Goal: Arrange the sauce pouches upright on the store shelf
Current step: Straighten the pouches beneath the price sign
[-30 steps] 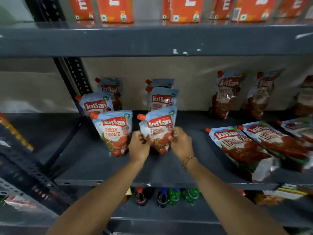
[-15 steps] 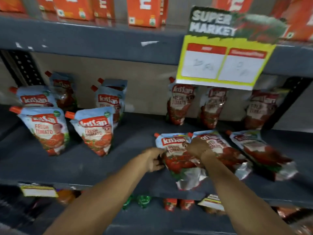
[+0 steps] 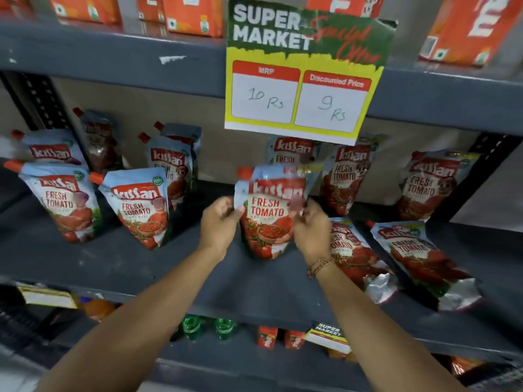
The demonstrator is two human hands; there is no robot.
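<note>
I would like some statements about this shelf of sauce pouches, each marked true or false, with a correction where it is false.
1. Both hands hold one pouch upright. True: the left hand and right hand grip the held pouch by its sides.
2. All pouches already stand upright. False: two flat pouches lie on the shelf to the right.
3. The price sign shows a discounted price of 9 Rs. True.
4. The held pouch has a green cap. False: its cap is orange-red.
5. The right wrist is bare. False: it wears a bracelet.
</note>
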